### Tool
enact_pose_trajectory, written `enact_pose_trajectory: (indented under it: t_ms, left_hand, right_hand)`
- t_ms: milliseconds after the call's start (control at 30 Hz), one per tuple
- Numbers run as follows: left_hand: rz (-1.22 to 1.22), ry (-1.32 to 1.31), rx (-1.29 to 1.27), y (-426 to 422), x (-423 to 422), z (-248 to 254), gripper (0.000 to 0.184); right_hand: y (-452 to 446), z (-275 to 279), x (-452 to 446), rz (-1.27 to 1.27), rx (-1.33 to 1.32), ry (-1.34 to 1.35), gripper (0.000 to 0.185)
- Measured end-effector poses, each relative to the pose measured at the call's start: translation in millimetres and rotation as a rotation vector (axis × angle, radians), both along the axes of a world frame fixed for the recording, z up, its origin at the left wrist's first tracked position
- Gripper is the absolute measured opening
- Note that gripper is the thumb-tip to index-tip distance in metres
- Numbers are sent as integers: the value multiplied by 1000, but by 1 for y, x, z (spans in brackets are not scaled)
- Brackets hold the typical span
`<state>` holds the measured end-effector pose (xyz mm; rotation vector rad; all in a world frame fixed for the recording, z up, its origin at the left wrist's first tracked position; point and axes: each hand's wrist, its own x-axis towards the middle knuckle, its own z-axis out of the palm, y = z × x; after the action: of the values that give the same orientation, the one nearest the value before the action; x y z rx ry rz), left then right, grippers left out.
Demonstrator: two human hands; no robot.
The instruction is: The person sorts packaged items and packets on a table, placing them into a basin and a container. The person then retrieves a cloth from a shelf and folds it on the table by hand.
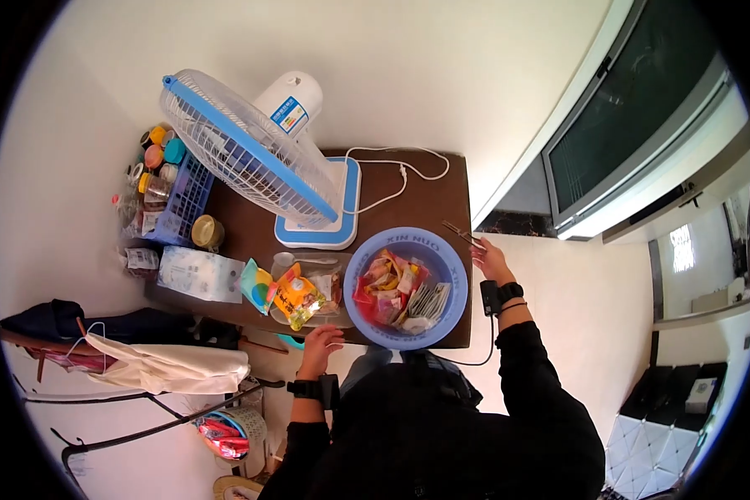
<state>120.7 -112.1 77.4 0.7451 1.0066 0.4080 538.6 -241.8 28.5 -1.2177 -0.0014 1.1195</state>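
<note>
1. The right hand [493,261] is closed around a slim metal tool [461,234] that looks like scissors. Its tips point forward and to the left, away from the fingers, over the table's right edge.
2. The right forearm comes up from the body with the elbow out to the side. The wrist wears a black band and a small box [491,297], and the hand leans inward toward the basin.
3. The left hand [317,347] grasps nothing visible. Its fingers are loosely bent and point to the right, at the table's front edge.
4. The left forearm rises nearly straight from the black sleeve [302,450], with a black device [328,390] strapped at the wrist.
5. The blue basin [452,312] lies between the two hands, just left of the gripping hand. Small colourful packets [385,287] and a row of pale flat packets [427,307] are inside.
6. Just beyond the left hand lies an orange packet [297,293], with a clear container [328,287] beside it.
7. Farther ahead of both hands, to the left of the held tool, a blue-and-white fan [258,150] stands on the brown table [250,227].
</note>
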Motion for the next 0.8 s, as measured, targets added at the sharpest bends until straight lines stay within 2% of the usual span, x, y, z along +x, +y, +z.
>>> enact_pose_trajectory:
  t_ms: [67,133,200,300,400,433,533,567,633,667,733,800]
  left_hand:
    - [9,40,45,-3,-5,1,17]
    - [41,41,55,-6,-13,-1,17]
    - [113,25,18,-13,-22,4,17]
    - [173,49,12,-21,-30,6,17]
    - [197,75,9,-27,-38,7,17]
    - [196,69,-7,-27,-40,4,17]
    - [187,72,-22,-27,-40,1,16]
    - [175,65,-4,-27,-39,1,16]
    - [162,55,10,-26,-34,0,17]
    - [150,51,3,-25,-32,-1,17]
    - [134,49,-3,-22,-27,-3,17]
    - [119,-2,-25,-20,-20,-8,17]
  right_hand:
    - [8,-23,13,-106,-223,-36,29]
    - [14,-56,26,-41,-272,-71,31]
    - [22,-67,28,11,-216,51,32]
    - [43,-70,23,-15,-241,101,28]
    - [47,-102,29,117,-197,90,30]
    - [49,-111,28,43,-336,23,31]
    - [43,-81,16,160,-451,-277,39]
    - [44,-76,10,162,-454,-277,39]
    - [47,-58,-4,2,-879,-1317,41]
    - [48,-43,-13,4,-882,-1317,41]
    - [51,14,-38,-60,-586,-1575,41]
    - [56,28,-59,117,-263,-1506,37]
